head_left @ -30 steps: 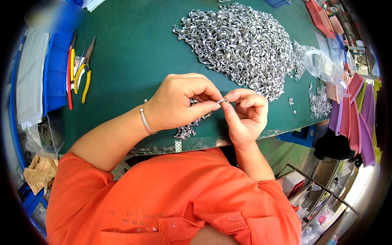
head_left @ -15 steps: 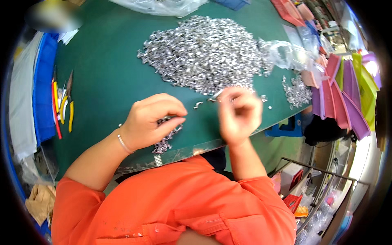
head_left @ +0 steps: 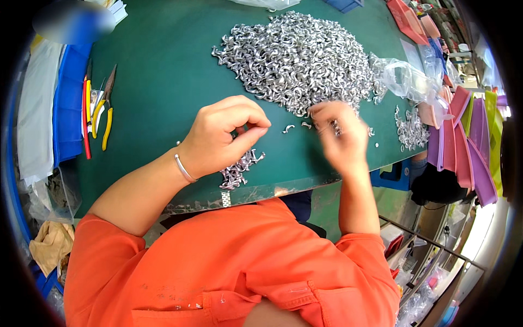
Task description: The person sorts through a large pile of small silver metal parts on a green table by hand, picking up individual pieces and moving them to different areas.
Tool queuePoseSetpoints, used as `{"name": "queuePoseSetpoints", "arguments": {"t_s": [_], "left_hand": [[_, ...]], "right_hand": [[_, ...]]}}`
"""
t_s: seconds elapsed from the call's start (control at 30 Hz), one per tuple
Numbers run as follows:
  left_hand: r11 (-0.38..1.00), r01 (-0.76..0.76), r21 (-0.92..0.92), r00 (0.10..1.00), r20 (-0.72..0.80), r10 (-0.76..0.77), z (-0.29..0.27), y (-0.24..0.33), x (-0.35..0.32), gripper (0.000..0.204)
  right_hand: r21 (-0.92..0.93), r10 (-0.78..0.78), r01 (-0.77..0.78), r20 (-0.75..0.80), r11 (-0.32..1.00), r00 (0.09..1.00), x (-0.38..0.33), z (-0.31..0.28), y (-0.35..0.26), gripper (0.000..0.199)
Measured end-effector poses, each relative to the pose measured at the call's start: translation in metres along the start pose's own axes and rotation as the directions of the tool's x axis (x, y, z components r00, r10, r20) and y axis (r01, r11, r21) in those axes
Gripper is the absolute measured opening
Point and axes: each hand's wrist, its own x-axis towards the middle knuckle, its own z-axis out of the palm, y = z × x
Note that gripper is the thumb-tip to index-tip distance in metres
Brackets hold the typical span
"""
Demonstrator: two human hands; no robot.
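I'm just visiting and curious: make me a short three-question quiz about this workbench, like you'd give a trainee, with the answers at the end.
1. True or false: the big heap of metal parts lies farther from the person than the small pile.

2. Which hand is nearer the small pile?

3. Fill the gap: the handles of the pliers are ____.

Key
1. True: the small pile is by the near edge of the table, the big heap farther across it.
2. The left hand, which is right beside it.
3. Yellow.
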Motion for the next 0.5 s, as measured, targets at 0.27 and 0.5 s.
{"name": "queuePoseSetpoints", "arguments": {"t_s": [0.27, 0.5], "left_hand": [[0.982, 0.16, -0.099, 0.987, 0.045, -0.156, 0.004, 0.004, 0.001, 0.013], [0.865, 0.405, -0.296, 0.911, 0.216, -0.352, -0.001, 0.004, 0.001, 0.014]], "right_hand": [[-0.021, -0.155, 0.154, -0.027, 0.988, 0.988, -0.013, 0.038, -0.028, 0.022], [0.393, 0.099, 0.04, -0.326, 0.919, 0.94, -0.018, 0.065, -0.052, 0.034]]}}
